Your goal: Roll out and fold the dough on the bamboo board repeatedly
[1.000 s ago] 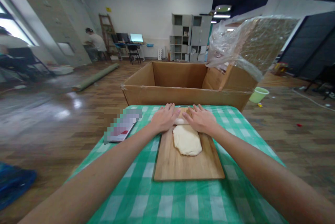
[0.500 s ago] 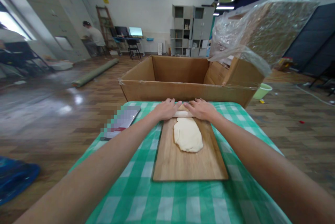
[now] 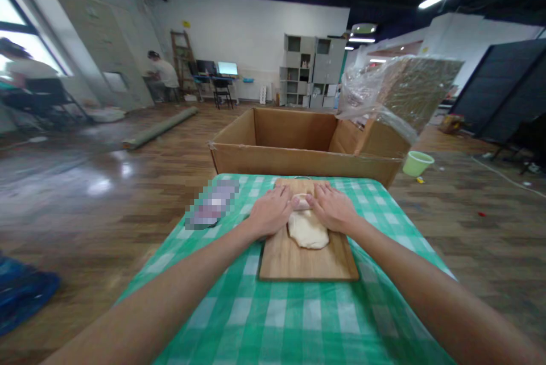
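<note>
My left hand [image 3: 272, 210] is closed over the left end of a pale rolling pin [image 3: 302, 202], its fingers reaching forward across it. The other end is under my right hand [image 3: 334, 207], closed over it the same way. Only the pin's short middle shows between my thumbs. It presses on the upper part of a flattened piece of cream-coloured dough [image 3: 309, 234], whose far end is hidden by the pin and hands. Beneath the dough lies a wooden cutting board [image 3: 307, 268], on a green-and-white checked tablecloth [image 3: 273, 319].
Left of the board lies a flat object [image 3: 215, 203] blurred by pixelation. A large open cardboard box [image 3: 298, 161] stands just past the table's far edge. A green bucket [image 3: 418, 164] is on the floor to the right. Two people sit further back on the left.
Both hands have drawn the rolling pin toward me, from the dough's far edge onto its upper part. My view has tilted up slightly.
</note>
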